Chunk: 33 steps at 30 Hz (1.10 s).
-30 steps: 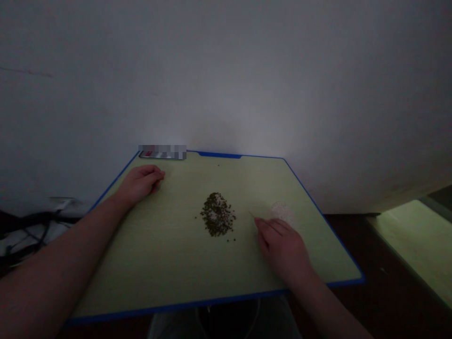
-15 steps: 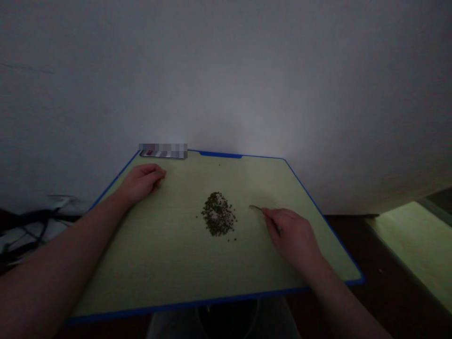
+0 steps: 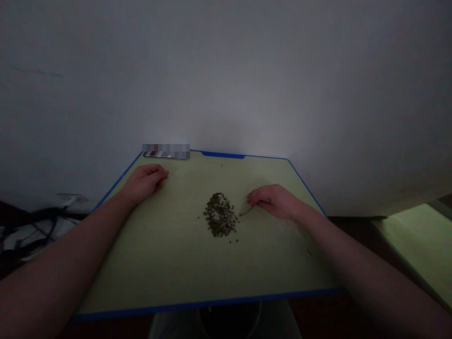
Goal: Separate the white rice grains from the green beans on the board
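Two hands (image 3: 144,182) (image 3: 272,200) rest inside the blue-edged board (image 3: 208,304).

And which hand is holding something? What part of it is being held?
The right hand holds a thin pale stick by one end. The left hand shows nothing held.

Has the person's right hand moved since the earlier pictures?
Yes. The right hand has moved toward the far edge of the pale green tabletop and closer to the pile of small dark seeds, now just to its right.
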Tool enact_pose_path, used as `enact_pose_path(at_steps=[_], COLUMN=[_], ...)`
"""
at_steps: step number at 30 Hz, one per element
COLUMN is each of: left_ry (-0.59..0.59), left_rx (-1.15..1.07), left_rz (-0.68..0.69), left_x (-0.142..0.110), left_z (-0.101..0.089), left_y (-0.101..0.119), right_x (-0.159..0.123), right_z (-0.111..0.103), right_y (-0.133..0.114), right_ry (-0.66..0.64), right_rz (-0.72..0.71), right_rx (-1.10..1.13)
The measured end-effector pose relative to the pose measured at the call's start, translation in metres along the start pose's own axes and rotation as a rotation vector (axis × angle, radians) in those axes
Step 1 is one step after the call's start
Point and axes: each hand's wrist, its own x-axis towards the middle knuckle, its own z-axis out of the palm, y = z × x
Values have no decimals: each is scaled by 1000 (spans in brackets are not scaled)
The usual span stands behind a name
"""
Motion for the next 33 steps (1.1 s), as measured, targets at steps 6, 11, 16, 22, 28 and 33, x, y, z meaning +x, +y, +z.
enact_pose_path(at_steps=[6,11,16,22,28,33], left_ry=[-6,-6,-13,-6,-5,11], left_rx=[41,14,29,24,29,55], left_rz=[-9,3,-5,-17,-9,2], left_x=[-5,-5,-5,-4,-4,-6], left_z=[1,2,2,2,1,0], left_y=[10,8,8,7,6,9], right_x=[-36,-51,-43,-33,-50,-69], right_z=[-3,-8,-11,-4,-9,-18], right_y=[-2,6,19,20,22,23], right_ry=[27,138,175,76,56,68], right_rz=[-36,7,20,-46,-92,-97], right_rx=[92,98,93,120,151,158])
